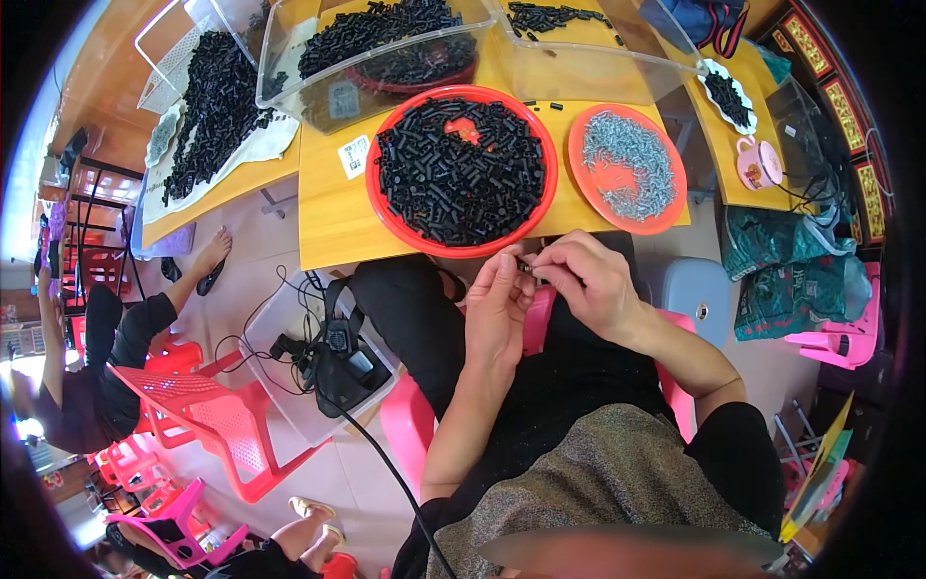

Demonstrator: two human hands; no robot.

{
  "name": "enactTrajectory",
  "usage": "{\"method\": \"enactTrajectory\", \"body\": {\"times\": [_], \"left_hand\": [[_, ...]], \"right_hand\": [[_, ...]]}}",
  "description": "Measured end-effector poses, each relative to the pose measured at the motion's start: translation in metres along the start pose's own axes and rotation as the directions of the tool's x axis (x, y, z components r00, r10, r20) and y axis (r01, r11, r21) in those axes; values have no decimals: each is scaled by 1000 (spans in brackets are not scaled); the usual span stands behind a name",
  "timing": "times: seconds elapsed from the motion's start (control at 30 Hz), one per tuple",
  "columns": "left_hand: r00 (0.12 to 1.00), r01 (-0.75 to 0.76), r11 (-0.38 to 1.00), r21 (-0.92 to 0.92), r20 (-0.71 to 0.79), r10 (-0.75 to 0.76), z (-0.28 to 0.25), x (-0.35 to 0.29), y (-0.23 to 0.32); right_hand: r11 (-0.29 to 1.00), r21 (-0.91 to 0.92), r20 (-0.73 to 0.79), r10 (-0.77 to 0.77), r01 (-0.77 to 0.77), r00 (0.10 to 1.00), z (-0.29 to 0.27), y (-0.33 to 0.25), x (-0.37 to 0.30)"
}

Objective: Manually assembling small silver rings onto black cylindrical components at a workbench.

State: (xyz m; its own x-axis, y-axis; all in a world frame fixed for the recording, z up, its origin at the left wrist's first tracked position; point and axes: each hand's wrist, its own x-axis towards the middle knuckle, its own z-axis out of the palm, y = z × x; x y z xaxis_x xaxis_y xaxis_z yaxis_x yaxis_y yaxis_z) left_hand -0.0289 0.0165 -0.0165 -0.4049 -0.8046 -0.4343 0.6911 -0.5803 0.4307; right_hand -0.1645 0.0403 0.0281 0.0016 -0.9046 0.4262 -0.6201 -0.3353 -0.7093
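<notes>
Just in front of the table edge, my two hands meet at the fingertips over my lap. Between finger and thumb, my left hand pinches a small black tube-like piece, mostly covered by the fingers. My right hand is closed in a pinch at that piece's right end; what its fingertips hold is too small and hidden to make out. Right beyond them stands a red basin heaped with short black tube-like pieces. To its right, an orange-red plate carries many silver screws.
Clear plastic bins with more black pieces line the table's far side. Another black heap lies on a left table. A stool and green bags stand right; a cable-filled bin and pink chair left. Other people sit at left.
</notes>
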Motion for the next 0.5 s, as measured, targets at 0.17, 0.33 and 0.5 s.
{"method": "enactTrajectory", "body": {"times": [0.17,0.33,0.5], "left_hand": [[999,-46,999,18,-15,46,0,0,-2],[995,-79,997,6,-53,80,1,0,-1],[997,-53,998,-22,-52,52,-7,3,2]], "right_hand": [[983,-148,-31,-115,109,993,5,5,-1],[971,-195,-29,-149,140,988,8,4,-2],[995,-92,-60,-34,28,998,4,4,-3]]}}
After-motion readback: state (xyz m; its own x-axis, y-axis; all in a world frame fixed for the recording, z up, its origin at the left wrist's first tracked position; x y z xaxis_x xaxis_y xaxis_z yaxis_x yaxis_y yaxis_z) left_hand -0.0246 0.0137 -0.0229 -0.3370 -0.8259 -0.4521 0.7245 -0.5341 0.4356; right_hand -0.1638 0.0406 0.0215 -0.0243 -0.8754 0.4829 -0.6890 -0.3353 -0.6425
